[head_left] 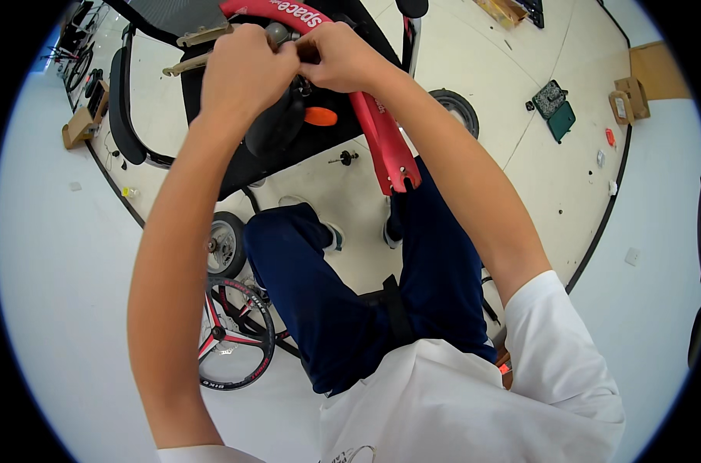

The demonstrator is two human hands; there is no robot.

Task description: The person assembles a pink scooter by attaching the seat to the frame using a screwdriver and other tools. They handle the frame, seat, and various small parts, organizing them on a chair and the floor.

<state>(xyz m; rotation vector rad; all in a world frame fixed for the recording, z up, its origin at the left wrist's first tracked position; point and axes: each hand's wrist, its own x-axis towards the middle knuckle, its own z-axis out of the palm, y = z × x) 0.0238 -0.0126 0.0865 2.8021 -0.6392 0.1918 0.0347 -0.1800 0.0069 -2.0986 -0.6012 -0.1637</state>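
My left hand (246,69) and my right hand (340,58) meet over a black chair seat (246,170), thumbs and fingertips pinched close together. Whatever lies between their fingers is too small or hidden to name. A curved red bike part (381,143) with a slotted end runs beneath my right hand and hangs past the seat's front edge. Two tan tool handles (200,37) stick out leftward beside my left hand; their other end is covered. A round grey metal piece (277,32) shows between the hands. Below them lie a dark rounded part (277,127) and an orange oval piece (320,116).
A chair armrest (122,104) rises at the left. Wheels stand on the floor, including a three-spoked one (219,333) and a grey-hubbed one (227,245). An opened green tool case (555,109) and cardboard boxes (633,96) lie to the right.
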